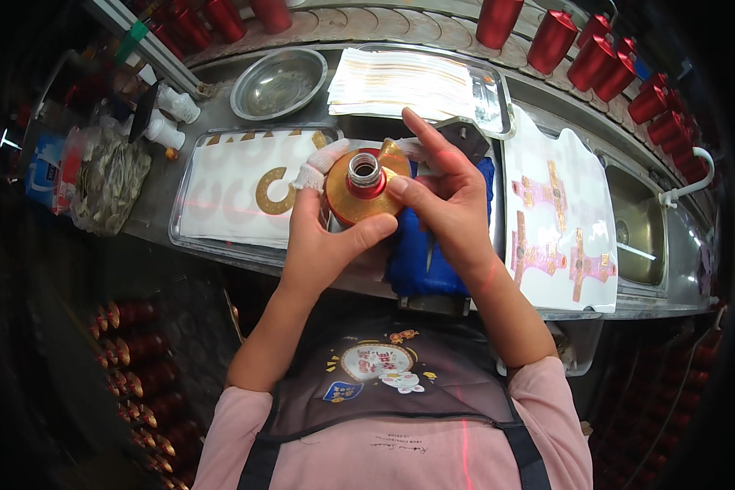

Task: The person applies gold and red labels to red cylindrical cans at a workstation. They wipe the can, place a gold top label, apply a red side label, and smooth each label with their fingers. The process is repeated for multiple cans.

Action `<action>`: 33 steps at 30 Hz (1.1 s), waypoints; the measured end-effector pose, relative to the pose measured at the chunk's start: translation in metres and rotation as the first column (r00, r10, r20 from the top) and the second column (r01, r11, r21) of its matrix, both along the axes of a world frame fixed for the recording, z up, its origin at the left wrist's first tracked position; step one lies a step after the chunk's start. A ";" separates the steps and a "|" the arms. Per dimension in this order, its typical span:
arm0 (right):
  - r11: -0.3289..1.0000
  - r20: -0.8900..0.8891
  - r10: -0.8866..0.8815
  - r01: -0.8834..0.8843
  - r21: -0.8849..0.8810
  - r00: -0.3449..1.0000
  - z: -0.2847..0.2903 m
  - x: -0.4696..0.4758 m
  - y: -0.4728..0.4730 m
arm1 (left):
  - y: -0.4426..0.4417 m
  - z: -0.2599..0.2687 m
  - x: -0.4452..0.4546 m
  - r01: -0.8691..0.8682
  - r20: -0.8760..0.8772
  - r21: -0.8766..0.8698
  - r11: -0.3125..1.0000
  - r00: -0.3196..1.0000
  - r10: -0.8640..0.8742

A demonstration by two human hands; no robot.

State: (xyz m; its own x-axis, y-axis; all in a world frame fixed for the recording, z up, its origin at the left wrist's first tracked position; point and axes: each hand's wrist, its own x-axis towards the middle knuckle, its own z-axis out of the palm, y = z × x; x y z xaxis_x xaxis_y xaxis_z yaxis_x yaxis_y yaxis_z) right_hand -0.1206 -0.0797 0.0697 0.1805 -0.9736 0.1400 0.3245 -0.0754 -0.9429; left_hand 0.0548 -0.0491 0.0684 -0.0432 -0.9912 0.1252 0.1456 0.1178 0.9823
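Observation:
A red bottle point(363, 177) with a threaded clear neck stands between my hands, its mouth facing up. Around the neck lies a gold ring-shaped label point(358, 208), one end of it raised at the upper right. My left hand point(334, 233) grips the bottle's left side, with white coverings on some fingers. With its thumb on the gold label, my right hand point(447, 196) holds the right side, its index finger extended. To the left, a gold C-shaped label point(272, 191) rests on white backing sheets point(220, 211) in a tray. Below the bottle is a blue cloth-covered support point(429, 263).
Behind are a metal bowl point(278, 84) and a tray of stacked sheets point(401, 82). Red bottles point(552, 40) line a conveyor point(367, 24). Pink-and-gold labels point(539, 193) lie on the right, beside a sink point(634, 226). A plastic bag point(107, 184) sits at the left.

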 end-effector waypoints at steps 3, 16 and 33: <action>1.000 -0.029 0.000 -0.001 -0.013 1.000 -0.002 0.001 -0.004 | 0.006 -0.009 -0.007 -0.091 0.259 -0.100 0.991 0.959 0.114; 1.000 -0.026 -0.006 0.007 0.023 1.000 0.003 -0.001 0.010 | -0.027 0.013 0.036 0.312 -0.091 0.184 0.932 0.950 -0.300; 0.995 0.002 -0.077 0.076 0.064 0.997 -0.006 0.001 -0.010 | -0.020 0.008 0.021 0.235 -0.061 0.093 0.967 0.971 -0.230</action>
